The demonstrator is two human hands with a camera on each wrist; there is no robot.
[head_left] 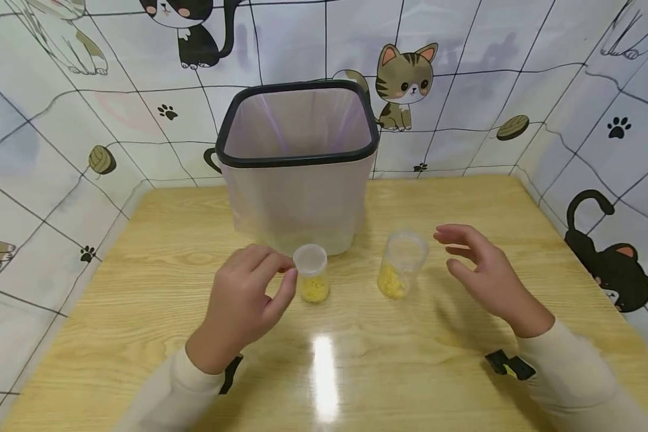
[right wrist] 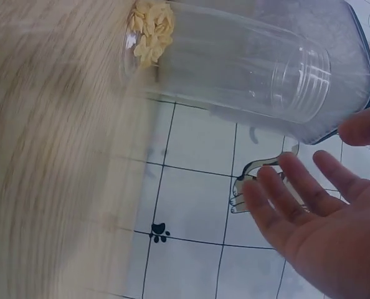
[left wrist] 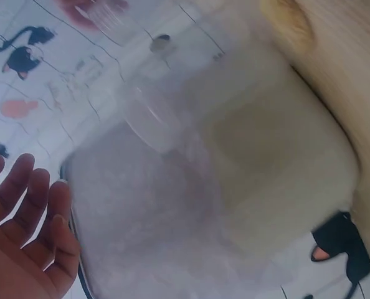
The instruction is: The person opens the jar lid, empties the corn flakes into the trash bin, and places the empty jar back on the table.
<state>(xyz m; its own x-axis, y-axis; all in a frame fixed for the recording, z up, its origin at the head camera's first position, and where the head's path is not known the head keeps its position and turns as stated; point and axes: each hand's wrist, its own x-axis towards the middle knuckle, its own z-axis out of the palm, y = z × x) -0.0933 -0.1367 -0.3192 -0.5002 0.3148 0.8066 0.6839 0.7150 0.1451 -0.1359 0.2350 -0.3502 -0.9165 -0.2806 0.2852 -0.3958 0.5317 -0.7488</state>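
Two small clear jars stand upright on the table, both with yellow flakes at the bottom. My left hand [head_left: 245, 300] hovers beside the left jar [head_left: 314, 287], thumb and fingertips near its rim and apart from each other. In the left wrist view the fingers [left wrist: 32, 205] of that hand are loosely bent, and the jar [left wrist: 152, 118] is blurred. To the right of the right jar [head_left: 402, 267], my right hand [head_left: 483, 279] holds nothing, its fingers spread and slightly bent. The right wrist view shows the same jar [right wrist: 235, 62] unlidded, with pale yellow flakes [right wrist: 151, 28] inside.
A translucent bin [head_left: 297, 198] with a black rim stands right behind the jars, near the table's back edge. The wooden table [head_left: 378, 360] is bordered behind and at the sides by a white sheet [head_left: 297, 42] printed with cats and grid lines.
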